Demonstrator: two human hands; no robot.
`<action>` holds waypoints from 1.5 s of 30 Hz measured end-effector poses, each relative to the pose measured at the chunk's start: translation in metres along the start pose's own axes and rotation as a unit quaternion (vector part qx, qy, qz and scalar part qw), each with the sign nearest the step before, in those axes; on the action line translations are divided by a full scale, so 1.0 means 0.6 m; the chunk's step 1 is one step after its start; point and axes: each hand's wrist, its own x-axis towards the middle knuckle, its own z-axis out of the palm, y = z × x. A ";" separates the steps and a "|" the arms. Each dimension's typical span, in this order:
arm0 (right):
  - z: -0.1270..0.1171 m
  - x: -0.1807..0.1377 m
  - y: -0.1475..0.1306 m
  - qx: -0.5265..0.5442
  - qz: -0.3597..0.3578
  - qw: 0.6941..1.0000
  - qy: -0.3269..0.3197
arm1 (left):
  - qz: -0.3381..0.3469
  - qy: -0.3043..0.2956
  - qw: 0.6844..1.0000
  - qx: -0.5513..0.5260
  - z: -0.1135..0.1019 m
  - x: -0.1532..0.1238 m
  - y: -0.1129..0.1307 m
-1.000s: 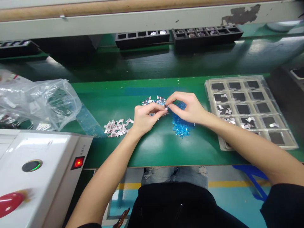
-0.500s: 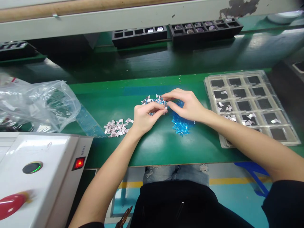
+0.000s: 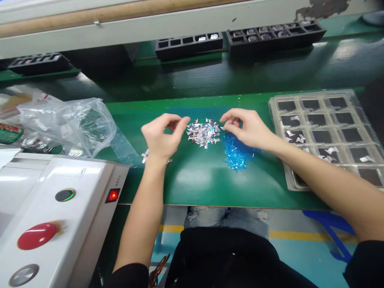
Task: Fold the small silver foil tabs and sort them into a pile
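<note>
My left hand (image 3: pixel 163 136) hovers left of a heap of small silver tabs with bits of blue (image 3: pixel 204 133). Its thumb and forefinger are pinched together, and whatever they may hold is hidden. Behind that wrist, a second pile of silver tabs (image 3: pixel 145 156) is mostly covered. On the other side of the heap, my right hand (image 3: pixel 247 126) has its fingers closed, with a small pale sliver (image 3: pixel 222 128) at the tips. Just below it lies a pile of shiny blue film strips (image 3: pixel 237 154).
A clear compartment tray (image 3: pixel 324 138) with scattered tabs lies right, under my right forearm. Clear plastic bags (image 3: pixel 90 124) lie left, behind a white machine (image 3: pixel 87 200) with a red button (image 3: pixel 37 236). Black divided trays (image 3: pixel 192 50) stand at the back. The table's front edge (image 3: pixel 210 206) is near me.
My hands were together over the heap; now they are apart. The left has moved left over the second tab pile, uncovering the heap. The camera view has shifted a little left.
</note>
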 end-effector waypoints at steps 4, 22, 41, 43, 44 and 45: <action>-0.003 0.004 0.009 0.008 0.064 0.998 0.020 | -0.098 -0.088 0.986 0.103 -0.054 0.015 -0.026; -0.002 0.002 0.007 0.110 -0.027 0.988 -0.101 | -0.104 -0.403 0.909 -0.010 -0.091 0.010 -0.076; -0.041 0.020 0.160 -0.240 0.047 0.967 0.074 | -0.122 -0.266 0.953 -0.078 -0.079 0.011 -0.039; -0.041 0.020 0.168 -0.252 0.048 0.963 0.080 | -0.130 -0.218 0.962 -0.106 -0.074 0.010 -0.028; -0.040 0.020 0.169 -0.257 0.046 0.962 0.083 | -0.135 -0.201 0.963 -0.115 -0.072 0.010 -0.024; -0.040 0.020 0.169 -0.265 0.044 0.960 0.085 | -0.139 -0.190 0.964 -0.122 -0.070 0.010 -0.020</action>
